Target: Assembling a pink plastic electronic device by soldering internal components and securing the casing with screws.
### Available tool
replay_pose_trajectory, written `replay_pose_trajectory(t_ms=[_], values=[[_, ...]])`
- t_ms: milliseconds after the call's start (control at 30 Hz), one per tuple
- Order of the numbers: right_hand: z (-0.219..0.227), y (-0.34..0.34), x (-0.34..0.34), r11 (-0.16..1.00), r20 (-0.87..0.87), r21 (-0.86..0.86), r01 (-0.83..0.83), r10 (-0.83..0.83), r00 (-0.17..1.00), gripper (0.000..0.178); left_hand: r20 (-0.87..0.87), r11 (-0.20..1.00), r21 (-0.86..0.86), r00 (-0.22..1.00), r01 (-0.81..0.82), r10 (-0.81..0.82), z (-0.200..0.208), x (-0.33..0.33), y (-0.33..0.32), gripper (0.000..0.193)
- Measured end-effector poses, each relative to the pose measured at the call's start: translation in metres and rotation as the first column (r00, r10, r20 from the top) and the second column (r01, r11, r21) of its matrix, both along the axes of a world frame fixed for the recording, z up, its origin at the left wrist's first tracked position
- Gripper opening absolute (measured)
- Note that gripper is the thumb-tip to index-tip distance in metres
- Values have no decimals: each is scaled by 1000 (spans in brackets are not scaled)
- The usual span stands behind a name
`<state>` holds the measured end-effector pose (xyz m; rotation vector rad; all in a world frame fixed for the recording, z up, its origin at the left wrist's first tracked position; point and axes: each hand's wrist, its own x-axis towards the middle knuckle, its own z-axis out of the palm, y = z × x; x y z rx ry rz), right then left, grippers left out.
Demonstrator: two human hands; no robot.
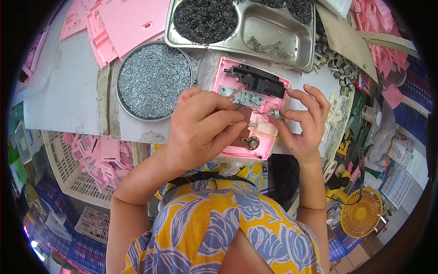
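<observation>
I have both bare hands over a pink plastic housing [222,72], which lies open at the near edge of the counter [64,98], in front of the wearer's patterned shirt [200,228].

The right hand [308,123] comes in over the housing's right edge. I see its fingers spread in a loose curve, with the thumb and one fingertip closed on a small metal motor [275,114]; the index fingertip is near the right end of a black plastic mechanism [262,83].

The left hand [198,125] reaches across the housing's left edge, thumb and forefinger drawn narrow above a brown circuit board [242,112]. I cannot tell whether anything is pinched between them.

The mechanism sits along the housing's far edge, with a grey metal plate [244,97] on its near side. A round black part [252,143] sits close to the near edge, and thin red wires [237,91] run from the mechanism toward the board.

To the left of the housing I see a round dish [119,93] full of small silvery screws [155,80]. Beyond both, toward the counter's far edge, a steel tray [246,45] carries black springs [205,20], heaped in its left compartment.
</observation>
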<state>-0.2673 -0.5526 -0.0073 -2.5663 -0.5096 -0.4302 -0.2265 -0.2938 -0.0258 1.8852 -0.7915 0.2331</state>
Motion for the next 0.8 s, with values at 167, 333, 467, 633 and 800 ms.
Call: replay_pose_trajectory(t_ms=[167,333,467,633,800], values=[[12,8,5,997,-99,-61,52,-58,993,29,-6,1000,9,1000,10,-10,3,-1,-1,21],[23,11,8,982,-189,-183,43,-78,979,27,-24,1000,7,1000,11,-11,2,0,-1,18],[38,14,9,974,-243,-223,36,-91,966,30,-158,1000,-14,987,-14,12,8,2,0,13],[42,39,5,993,-101,-110,36,-47,994,32,-245,994,-112,969,6,-34,22,21,-7,8],[13,56,24,1000,-11,11,-7,7,1000,16,-165,992,-81,980,95,-107,27,30,-12,12]])
